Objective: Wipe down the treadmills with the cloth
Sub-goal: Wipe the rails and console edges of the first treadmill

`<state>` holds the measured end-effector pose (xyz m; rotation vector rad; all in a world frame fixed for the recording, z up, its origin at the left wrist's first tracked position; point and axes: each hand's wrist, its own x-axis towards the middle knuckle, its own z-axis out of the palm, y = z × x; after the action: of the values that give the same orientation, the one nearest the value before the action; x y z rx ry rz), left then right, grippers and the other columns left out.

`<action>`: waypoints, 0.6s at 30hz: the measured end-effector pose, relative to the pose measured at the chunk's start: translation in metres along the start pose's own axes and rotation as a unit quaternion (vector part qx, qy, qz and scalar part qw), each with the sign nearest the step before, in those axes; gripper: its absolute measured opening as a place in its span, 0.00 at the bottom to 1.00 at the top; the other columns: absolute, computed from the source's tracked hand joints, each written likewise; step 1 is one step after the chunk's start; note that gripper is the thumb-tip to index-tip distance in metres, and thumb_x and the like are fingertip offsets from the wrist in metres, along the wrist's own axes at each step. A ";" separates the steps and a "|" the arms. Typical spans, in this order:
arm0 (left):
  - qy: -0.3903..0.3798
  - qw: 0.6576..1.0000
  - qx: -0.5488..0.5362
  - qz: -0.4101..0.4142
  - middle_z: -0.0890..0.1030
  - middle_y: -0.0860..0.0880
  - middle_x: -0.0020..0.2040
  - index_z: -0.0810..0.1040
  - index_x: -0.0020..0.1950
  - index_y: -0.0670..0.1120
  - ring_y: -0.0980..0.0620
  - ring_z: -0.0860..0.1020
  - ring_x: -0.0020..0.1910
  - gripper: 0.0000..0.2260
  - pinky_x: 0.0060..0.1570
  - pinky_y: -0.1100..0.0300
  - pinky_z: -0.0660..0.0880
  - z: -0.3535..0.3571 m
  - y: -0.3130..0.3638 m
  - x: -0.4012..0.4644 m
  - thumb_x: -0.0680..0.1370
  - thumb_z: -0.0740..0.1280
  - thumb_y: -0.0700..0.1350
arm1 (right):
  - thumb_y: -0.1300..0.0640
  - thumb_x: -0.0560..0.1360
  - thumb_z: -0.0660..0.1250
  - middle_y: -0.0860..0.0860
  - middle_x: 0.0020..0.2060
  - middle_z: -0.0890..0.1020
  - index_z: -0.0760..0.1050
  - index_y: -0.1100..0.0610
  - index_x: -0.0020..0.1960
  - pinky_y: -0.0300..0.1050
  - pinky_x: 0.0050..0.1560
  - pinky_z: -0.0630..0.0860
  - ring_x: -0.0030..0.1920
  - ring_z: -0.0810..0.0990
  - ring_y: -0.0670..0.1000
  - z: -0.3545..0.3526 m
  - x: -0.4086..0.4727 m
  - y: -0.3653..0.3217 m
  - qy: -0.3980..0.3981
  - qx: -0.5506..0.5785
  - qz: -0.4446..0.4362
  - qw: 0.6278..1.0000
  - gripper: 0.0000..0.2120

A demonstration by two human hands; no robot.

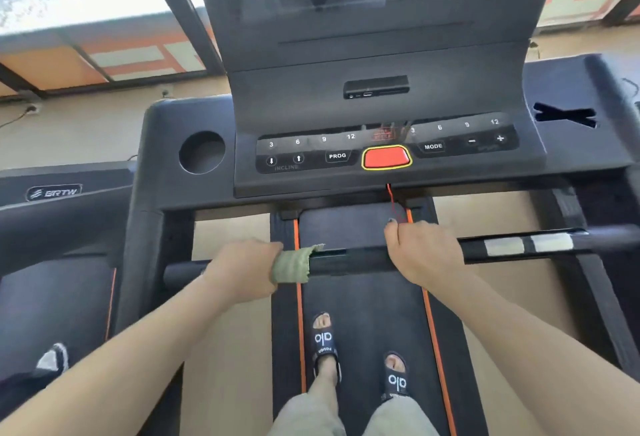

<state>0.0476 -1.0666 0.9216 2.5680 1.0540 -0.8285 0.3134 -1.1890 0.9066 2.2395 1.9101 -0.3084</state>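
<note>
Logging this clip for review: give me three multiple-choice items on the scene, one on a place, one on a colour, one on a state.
1. Where is the green cloth?
A. In the round cup holder
B. Wrapped on the crossbar under the left hand
C. On the running belt

2. What colour is the big button on the console?
A. Red with a yellow rim
B. Blue
C. White

3. What is the right hand doing?
A. Pressing MODE
B. Hanging free
C. Gripping the crossbar

Answers:
1 B: the left hand holds the cloth around the crossbar.
2 A: the button is red, edged yellow.
3 C: the right hand is curled over the bar, right of the cloth.
</note>
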 end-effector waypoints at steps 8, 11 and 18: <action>0.157 0.987 -0.007 0.044 0.81 0.50 0.44 0.73 0.52 0.49 0.44 0.81 0.42 0.12 0.36 0.56 0.68 -0.007 0.124 0.047 0.70 0.69 0.47 | 0.51 0.74 0.29 0.50 0.24 0.66 0.70 0.55 0.35 0.42 0.28 0.54 0.25 0.72 0.56 0.010 0.000 0.002 0.054 0.032 0.052 0.997 0.30; 0.255 0.965 0.027 0.064 0.77 0.49 0.36 0.73 0.47 0.47 0.46 0.78 0.33 0.19 0.30 0.56 0.70 0.016 0.120 0.038 0.62 0.77 0.43 | 0.50 0.78 0.33 0.48 0.26 0.67 0.73 0.54 0.41 0.43 0.27 0.52 0.25 0.63 0.53 0.008 -0.001 0.002 0.056 0.022 0.051 0.997 0.30; 0.262 0.963 0.035 0.046 0.80 0.49 0.37 0.75 0.48 0.49 0.46 0.80 0.35 0.14 0.31 0.57 0.64 -0.003 0.171 0.060 0.65 0.74 0.45 | 0.56 0.82 0.43 0.58 0.44 0.81 0.73 0.59 0.54 0.51 0.39 0.74 0.44 0.80 0.63 -0.002 0.005 0.022 0.040 0.143 0.033 0.988 0.20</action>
<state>0.2035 -1.1529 0.8903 2.9517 1.0313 -0.1569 0.3361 -1.1872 0.9077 2.5270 1.9323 -0.5201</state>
